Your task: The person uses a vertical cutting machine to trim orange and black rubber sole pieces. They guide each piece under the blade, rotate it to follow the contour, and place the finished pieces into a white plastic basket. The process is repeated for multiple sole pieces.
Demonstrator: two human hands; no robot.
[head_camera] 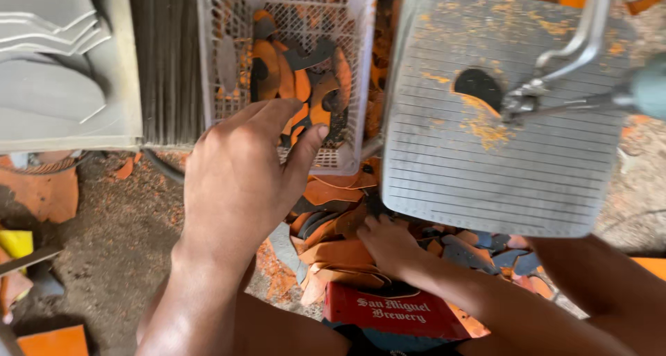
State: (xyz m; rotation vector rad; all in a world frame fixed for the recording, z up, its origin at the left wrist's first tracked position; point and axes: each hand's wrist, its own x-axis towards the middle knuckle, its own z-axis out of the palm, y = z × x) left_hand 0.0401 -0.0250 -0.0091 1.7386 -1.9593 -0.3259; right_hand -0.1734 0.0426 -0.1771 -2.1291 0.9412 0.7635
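Orange and grey cut pieces [331,231] lay heaped on the floor in the head view, just below the near edge of the white plastic basket [361,72], and more such pieces [295,75] sat inside the basket itself, piled against its mesh bottom. The left hand [239,179] hovered over the basket's near left corner, back of the hand up, its grip loose and open: the fingers were spread toward the basket rim and the thumb pointed at the mesh wall, with nothing seen held. Whether the fingertips touched the rim could not be told. The right hand [388,244] was lower, below the basket and in the heap of pieces on the floor, fingers curled down into them; whether its grip had closed on a piece could not be told, since the fingertips were buried.

To the right of the basket stood a grey ridged plate [485,169], dusted with orange crumbs, with a dark hole [479,85] near its middle. A metal lever arm [576,47] reached over the plate from the upper right. To the left of the basket, stacked grey sheets [48,85] lay on a shelf edge. Below the heap, nearest the person, sat a red crate [388,311]. Well left of the basket, orange scraps [45,193] and crumbs lay on the dirty floor [118,252].
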